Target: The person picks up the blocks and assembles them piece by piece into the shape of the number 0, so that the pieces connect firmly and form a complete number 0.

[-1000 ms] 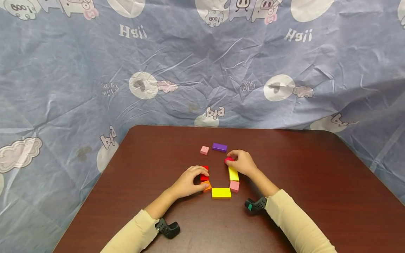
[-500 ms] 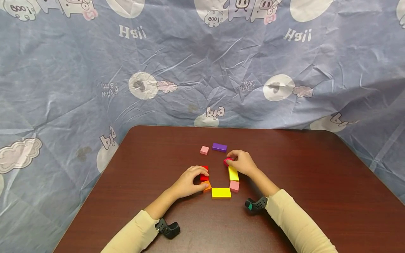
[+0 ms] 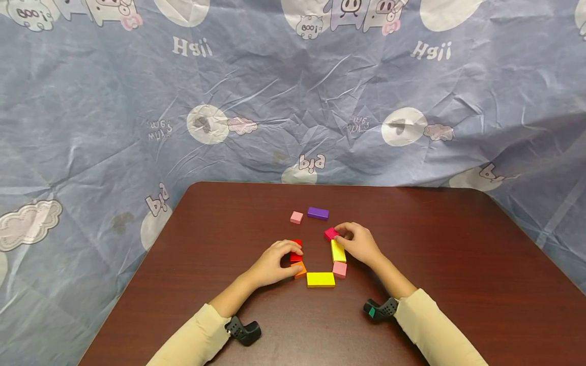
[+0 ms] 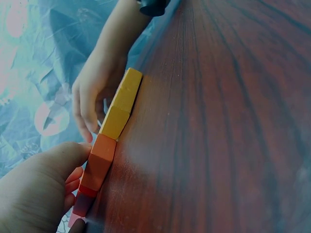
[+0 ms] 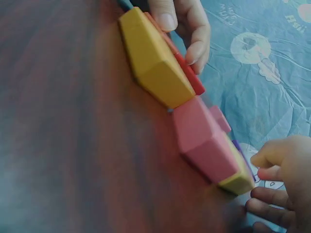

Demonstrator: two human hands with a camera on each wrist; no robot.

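In the head view, my left hand (image 3: 273,263) rests at the left of a ring of blocks. Its thumb touches the orange block (image 3: 299,270) and its fingertips lie over the red block (image 3: 295,257). My right hand (image 3: 359,243) is at the right side, thumb and fingers apart, beside the crimson block (image 3: 330,234). Below that block lie a long yellow block (image 3: 338,252) and a pink block (image 3: 340,270). Another yellow block (image 3: 320,280) lies nearest the person. In the left wrist view, my left thumb meets the orange block (image 4: 100,162).
Farther back on the brown table (image 3: 412,218) lie a small pink block (image 3: 296,217) and a purple block (image 3: 318,213). A patterned blue cloth (image 3: 293,91) hangs behind the table's far edge. Black wrist bands (image 3: 244,331) show on both forearms.
My right hand has let go of the crimson block and drawn back a little to the right, leaving that block above the long yellow one. My left hand has stayed in place.
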